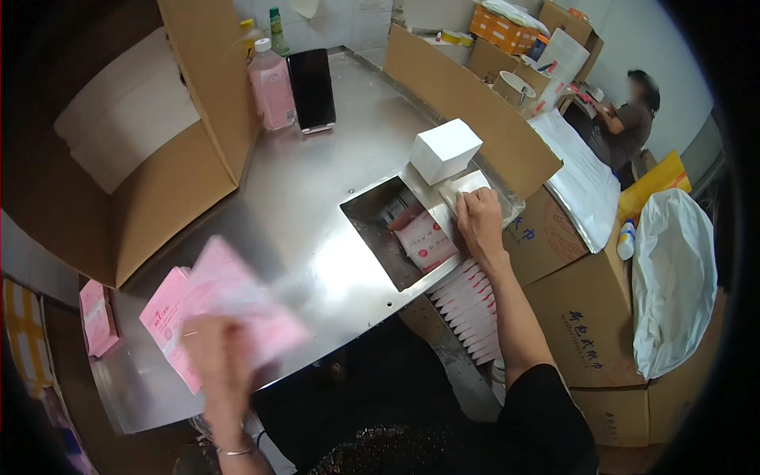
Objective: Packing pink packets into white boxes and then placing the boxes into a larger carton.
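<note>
At the left of the metal table, my left hand is closed on a pink printed bag, blurred by motion. More pink printed bags lie flat beneath it. My right hand has its fingers closed at the edge of a pale, flat piece on the table's right side; what it pinches is partly hidden by the fingers. Just behind that hand stands a white block-shaped box. Left of the right hand, a rectangular opening in the tabletop shows pink-and-white packets inside.
A large open carton stands at the left, near a pink stack. A phone on a stand and a pink bottle are at the back. Cartons and a row of white packets flank the right. Another person sits far right.
</note>
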Tool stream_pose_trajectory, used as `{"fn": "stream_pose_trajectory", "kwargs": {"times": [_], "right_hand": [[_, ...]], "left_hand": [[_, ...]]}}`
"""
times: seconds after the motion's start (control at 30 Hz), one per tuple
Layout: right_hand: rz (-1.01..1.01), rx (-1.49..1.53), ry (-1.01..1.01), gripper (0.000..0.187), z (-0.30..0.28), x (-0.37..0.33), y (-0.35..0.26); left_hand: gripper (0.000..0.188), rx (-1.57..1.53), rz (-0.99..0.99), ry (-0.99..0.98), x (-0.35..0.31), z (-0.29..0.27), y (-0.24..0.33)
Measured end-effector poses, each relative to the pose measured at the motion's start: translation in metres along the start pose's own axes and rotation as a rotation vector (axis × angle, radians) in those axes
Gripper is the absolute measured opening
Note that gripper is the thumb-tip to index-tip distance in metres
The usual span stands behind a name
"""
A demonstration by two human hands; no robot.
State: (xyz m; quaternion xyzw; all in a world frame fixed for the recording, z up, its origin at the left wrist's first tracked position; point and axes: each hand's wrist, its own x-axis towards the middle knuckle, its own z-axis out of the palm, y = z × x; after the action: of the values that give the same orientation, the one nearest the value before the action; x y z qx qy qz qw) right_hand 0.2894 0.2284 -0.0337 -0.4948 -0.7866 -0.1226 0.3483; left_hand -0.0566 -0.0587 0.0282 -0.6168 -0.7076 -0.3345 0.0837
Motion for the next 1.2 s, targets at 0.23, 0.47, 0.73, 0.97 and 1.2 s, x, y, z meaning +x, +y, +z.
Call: {"fn": "stream_pose_trajectory", "kwargs": {"times": [0.23, 0.47, 0.73, 0.97, 1.2], "right_hand": [[-0.013, 0.096, 0.042, 0.017, -0.005, 0.000, 0.000], [0.003, 0.082, -0.030, 0.011, 0.000, 0.002, 0.014], [-0.328, 0.306, 0.057, 0.040, 0.001, -0.021, -0.063], [-0.565, 0.172, -0.543, 0.033, -0.024, -0.042, -0.174], [-0.491, 0.298, -0.194, 0.029, -0.024, -0.043, -0.147]], "left_hand": [[0.014, -0.069, 0.133, -0.145, 0.003, 0.071, 0.045], [0.025, -0.179, 0.152, -0.172, 0.005, 0.082, 0.046], [0.034, -0.349, 0.259, -0.184, 0.002, 0.087, 0.061], [0.076, -0.028, 0.114, -0.193, 0.002, 0.088, 0.057], [0.068, 0.075, 0.191, -0.236, 0.012, 0.081, 0.040]]}}
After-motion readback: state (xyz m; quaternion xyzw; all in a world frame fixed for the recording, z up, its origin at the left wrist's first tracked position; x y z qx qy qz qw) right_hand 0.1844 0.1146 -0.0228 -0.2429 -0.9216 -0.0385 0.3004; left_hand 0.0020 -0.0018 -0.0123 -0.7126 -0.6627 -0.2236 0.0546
